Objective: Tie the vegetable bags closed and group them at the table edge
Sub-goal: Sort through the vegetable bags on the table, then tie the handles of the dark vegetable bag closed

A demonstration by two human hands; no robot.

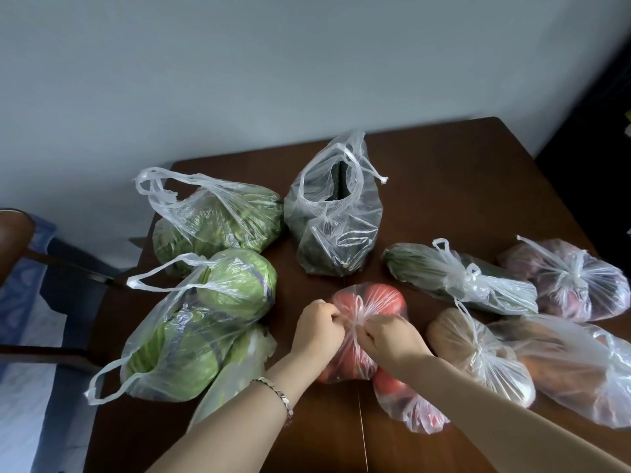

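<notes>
A: Tying, head view, item one: tomato bag, mid-desk near the front. Left hand and right hand each clenched on a handle strip, knot half drawn.

B: Next move?

A: By my reckoning, pull both strips apart to seat the knot, then shift it to the edge.

B: Containers, tied?

A: Cucumber bag, purple-produce bag, brown-root bag: knotted, right side. Orange-produce bag at the right edge: knot not visible.

B: Open?

A: Cabbage bag, leafy-greens bag, dark-greens bag: handles loose, left and rear. Ungrouped so far.
</notes>
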